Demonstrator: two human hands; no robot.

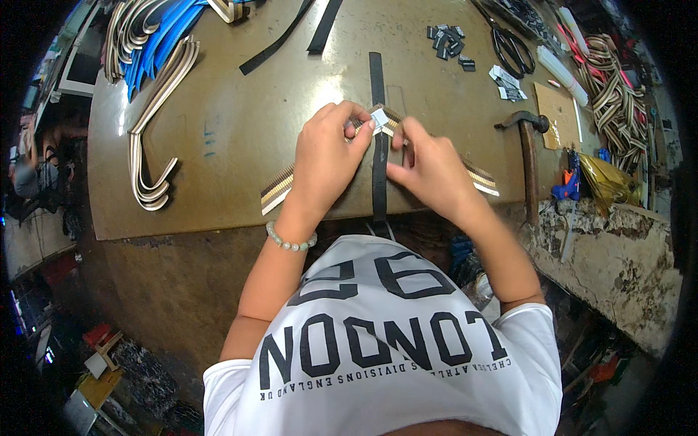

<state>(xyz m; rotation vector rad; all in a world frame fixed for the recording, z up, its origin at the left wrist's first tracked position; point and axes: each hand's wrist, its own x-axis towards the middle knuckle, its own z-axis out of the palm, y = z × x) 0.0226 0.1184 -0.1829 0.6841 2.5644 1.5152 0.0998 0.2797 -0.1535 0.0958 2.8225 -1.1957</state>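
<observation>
A small white label [379,118] lies pinched between the thumb and fingers of my left hand [325,155]. It rests over the peak of a striped brown, beige and white strap [277,190], which bends into an inverted V. My right hand [430,168] hovers at the other side of that peak, fingers curled and thumb apart from them, with nothing visible in it. A black strap [379,185] runs straight under the peak, from the table's near edge to beyond my fingers. My hands cover parts of both striped arms.
Striped strips [138,156] and blue strips [156,52] lie at left. Black straps [325,27] extend from the far edge. On the right are black tags [445,41], white labels [507,82], scissors [511,54], a hammer [528,156], a blue glue gun [568,184] and bundled straps [614,102].
</observation>
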